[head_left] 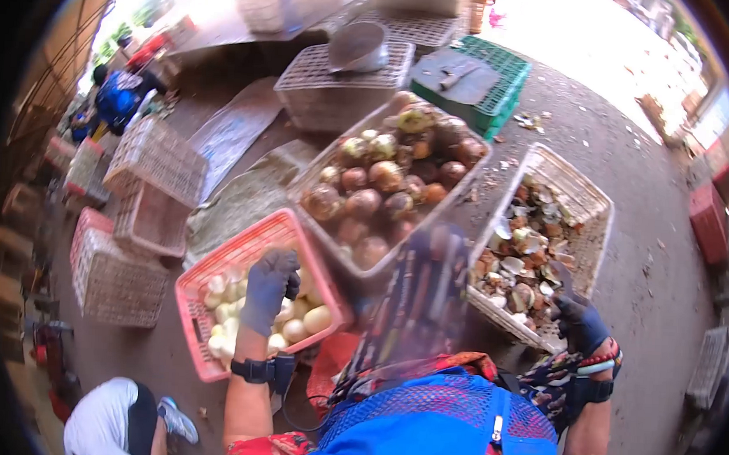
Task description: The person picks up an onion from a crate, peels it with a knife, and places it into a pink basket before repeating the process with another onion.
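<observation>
Peeled, pale cream-white round onions sit in a pinkish-red slatted plastic crate, right under the person's left hand. They look smooth and a bit shiny, some nearly white and others leaning yellow-green, piled loosely against each other. Left hand's in a dark grey-blue glove, fingers curled inward over the pile, and honestly I can't tell if there's anything inside that grip.

Just beyond, in a bigger off-white plastic crate, is a heap of unpeeled brown and purplish onions. Big round ones, dull papery skins, a few showing greenish-yellow patches, and the near end of the heap is kinda blurry.

Over on the right, a whitish mesh-sided plastic crate holds a messy pile of brown and white onion skin scraps. The right hand, in a dark blue glove, is at that crate's near right edge. It looks partly bent, but how far open it is or whether it has hold of something, I can't tell.

Further back, a grey round bucket stands on another pale crate, near a green plastic crate with a flat grey board on top
</observation>
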Motion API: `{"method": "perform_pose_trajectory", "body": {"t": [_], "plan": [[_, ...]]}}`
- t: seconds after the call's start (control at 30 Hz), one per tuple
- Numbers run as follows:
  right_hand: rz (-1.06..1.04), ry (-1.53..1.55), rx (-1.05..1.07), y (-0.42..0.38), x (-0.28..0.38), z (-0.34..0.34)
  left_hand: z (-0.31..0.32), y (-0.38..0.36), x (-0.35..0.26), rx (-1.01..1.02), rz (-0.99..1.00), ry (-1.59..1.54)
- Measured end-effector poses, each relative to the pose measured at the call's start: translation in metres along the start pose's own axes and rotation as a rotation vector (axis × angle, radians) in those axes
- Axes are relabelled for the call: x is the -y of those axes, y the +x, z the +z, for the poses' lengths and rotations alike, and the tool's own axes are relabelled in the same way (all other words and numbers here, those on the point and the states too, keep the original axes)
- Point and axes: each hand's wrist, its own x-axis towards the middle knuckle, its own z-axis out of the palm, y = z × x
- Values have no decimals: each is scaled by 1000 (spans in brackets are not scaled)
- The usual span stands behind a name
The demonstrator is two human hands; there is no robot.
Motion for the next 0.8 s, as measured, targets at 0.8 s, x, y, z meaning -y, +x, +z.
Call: {"method": "perform_pose_trajectory", "body": {"t": [0.8], "plan": [[-734,-450,-361,-74,62,-42,389,44,-67,1050,1281,485]]}}
